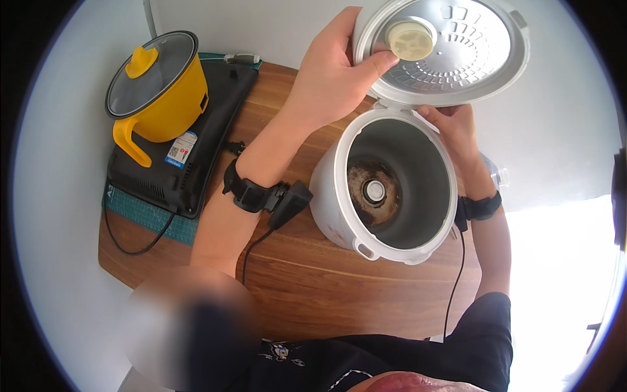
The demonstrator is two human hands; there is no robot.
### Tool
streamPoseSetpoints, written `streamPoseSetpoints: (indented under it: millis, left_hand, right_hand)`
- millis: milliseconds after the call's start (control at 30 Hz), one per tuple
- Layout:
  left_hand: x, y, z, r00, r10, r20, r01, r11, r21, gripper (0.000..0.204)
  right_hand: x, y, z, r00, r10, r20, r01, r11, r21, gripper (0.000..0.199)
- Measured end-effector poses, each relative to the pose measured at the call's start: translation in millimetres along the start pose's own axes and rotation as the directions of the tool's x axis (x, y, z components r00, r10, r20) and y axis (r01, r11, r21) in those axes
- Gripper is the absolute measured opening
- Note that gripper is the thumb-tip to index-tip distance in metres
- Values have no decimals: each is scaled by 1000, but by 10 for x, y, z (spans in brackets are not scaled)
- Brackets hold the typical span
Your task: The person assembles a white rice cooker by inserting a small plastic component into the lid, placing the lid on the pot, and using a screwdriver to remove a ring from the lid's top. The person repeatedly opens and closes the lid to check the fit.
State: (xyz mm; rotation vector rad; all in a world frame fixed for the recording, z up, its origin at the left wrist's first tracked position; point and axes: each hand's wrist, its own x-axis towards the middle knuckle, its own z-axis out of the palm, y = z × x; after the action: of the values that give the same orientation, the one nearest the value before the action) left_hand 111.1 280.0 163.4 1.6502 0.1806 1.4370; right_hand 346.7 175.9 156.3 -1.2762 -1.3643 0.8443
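A white rice cooker [336, 170] stands on the wooden table with its inner pot out, showing a grey inside and a brown-stained heating plate [386, 212] with a round centre button. Its lid [450, 81] is swung up and back, the embossed metal inner side facing me. My left hand [339, 78] is closed on the lid's left edge, thumb beside a pale round vent cap [410, 42]; its other fingers are behind the lid. At the hinge, my right hand [455, 127] grips the lid's lower edge, its thumb in front and most fingers hidden.
On the left, a yellow pot [166, 98] with a glass lid sits on a black appliance [225, 91], over a green cutting mat [153, 219]. A screwdriver-like handle [243, 59] lies behind. Black devices with cables are strapped to both wrists. White walls border the table.
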Motion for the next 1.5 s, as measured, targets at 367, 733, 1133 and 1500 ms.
streamPoseSetpoints:
  millis: [367,733,1133,1500]
  left_hand:
    - [-42,81,18,991,-116,-69,108,988,-112,25]
    - [-19,216,-44,987,-159,-22,159,987,-13,24]
    - [-7,200,-21,986,-162,-38,164,986,34,24]
    - [-58,195,-53,991,-133,-13,133,990,37,23]
  right_hand:
    - [-368,-1207,448,808,-584,76,290,283,-914,29]
    - [160,-1101,823,597,-749,289,475,40,-879,44]
    - [213,-1131,743,488,-754,440,519,-155,-841,28]
    - [268,-1055,770,393,-795,462,524,-220,-823,34]
